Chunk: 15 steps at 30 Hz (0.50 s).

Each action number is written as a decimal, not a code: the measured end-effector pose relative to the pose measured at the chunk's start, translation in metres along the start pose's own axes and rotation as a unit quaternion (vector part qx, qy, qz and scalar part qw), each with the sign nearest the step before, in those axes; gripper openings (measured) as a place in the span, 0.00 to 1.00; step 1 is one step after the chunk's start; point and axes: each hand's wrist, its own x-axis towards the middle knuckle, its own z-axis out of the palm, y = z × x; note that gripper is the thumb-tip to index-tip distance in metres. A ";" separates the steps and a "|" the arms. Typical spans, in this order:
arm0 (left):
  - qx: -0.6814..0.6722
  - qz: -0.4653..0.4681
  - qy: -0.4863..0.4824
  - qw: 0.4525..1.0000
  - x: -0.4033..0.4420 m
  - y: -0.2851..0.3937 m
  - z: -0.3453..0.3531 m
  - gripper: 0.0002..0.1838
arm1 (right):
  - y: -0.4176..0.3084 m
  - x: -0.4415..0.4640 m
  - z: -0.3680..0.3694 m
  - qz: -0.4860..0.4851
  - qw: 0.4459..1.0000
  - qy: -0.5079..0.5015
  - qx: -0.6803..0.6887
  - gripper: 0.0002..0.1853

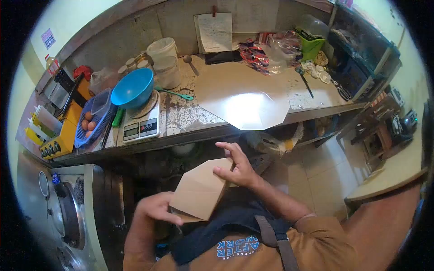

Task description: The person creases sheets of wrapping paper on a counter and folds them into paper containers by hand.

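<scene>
A folded brown cardboard box with slanted corners is held tilted in front of my apron, below the counter edge. My left hand grips its lower left corner, the thumb at the bottom edge and the other fingers partly hidden behind it. At the upper right side, my right hand pinches the box's edge, with the thumb on its face and the index finger raised and curved. Beyond my hands, a flat brown cardboard sheet with cut corners lies on the counter, its front corner jutting over the edge and shining with glare.
On the counter's left stand a blue bowl on a kitchen scale and a blue basket with several eggs. Plastic tubs, a spoon, plastic packets and a green container line the back. A stove is at lower left.
</scene>
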 end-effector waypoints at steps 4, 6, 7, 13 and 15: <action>0.140 -0.029 0.141 0.980 0.009 0.005 0.015 0.15 | -0.020 -0.007 -0.009 -0.044 0.994 0.008 -0.101 0.40; 0.140 -0.058 0.239 0.959 0.017 -0.007 0.030 0.12 | -0.032 -0.008 -0.013 -0.093 0.985 -0.017 -0.146 0.40; 0.132 -0.035 0.243 0.960 0.021 -0.011 0.033 0.11 | -0.038 -0.007 -0.015 -0.117 0.978 -0.028 -0.169 0.40; 0.101 0.068 0.282 0.952 0.044 -0.019 0.047 0.07 | -0.062 0.012 0.002 -0.210 0.966 -0.143 -0.050 0.32; 0.019 0.084 0.318 0.944 0.053 -0.037 0.054 0.17 | -0.059 0.017 0.025 -0.210 0.960 -0.181 0.048 0.30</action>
